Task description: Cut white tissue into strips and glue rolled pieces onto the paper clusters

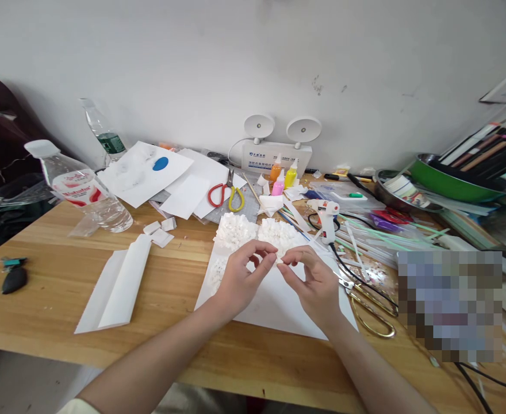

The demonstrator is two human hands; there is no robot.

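Note:
My left hand [248, 273] and my right hand [311, 282] meet over a white sheet [264, 305], thumbs and fingertips pinched closed. Between them is a small white scrap [279, 260], probably paper, mostly hidden by the fingers. Just beyond the hands, two fluffy clumps of crumpled white pieces, one on the left [234, 230] and one on the right [279, 231], sit at the sheet's far edge. A smaller white cluster [217, 273] lies left of my left hand. Gold-handled scissors [374, 313] rest beside the sheet on the right.
A white glue gun [328, 221] stands behind my right hand, its cord running right. Red-and-yellow-handled scissors [227, 195] lie behind the clumps. Folded white paper [119, 287] and a water bottle [84, 190] are on the left. Small paint bottles [278, 184] stand near the wall.

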